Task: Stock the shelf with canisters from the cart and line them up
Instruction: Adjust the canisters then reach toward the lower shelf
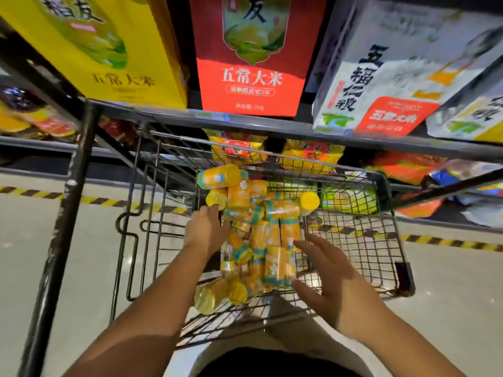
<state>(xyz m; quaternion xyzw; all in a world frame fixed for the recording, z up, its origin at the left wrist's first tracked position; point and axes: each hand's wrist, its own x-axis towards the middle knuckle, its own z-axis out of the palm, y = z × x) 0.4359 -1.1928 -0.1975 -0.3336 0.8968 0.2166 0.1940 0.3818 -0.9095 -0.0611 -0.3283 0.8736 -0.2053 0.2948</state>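
Observation:
Several yellow canisters [261, 227] with teal bands and yellow lids lie in a jumbled heap inside a black wire cart [381, 240]. My left hand [205, 229] reaches into the cart at the heap's left side, fingers extended towards a canister lid and holding nothing. To the right of the heap, my right hand [324, 278] hovers with fingers spread, beside a lying canister [277, 265]; I cannot tell whether it touches it. The shelf [245, 123] runs above the cart's far end.
Large rice bags stand on the shelf: yellow [109, 50], red [250, 63], white [381, 77]. Orange packs [310, 156] fill the lower shelf behind the cart. A black shelf post [68, 213] stands left. Yellow-black tape [449, 242] marks the grey floor.

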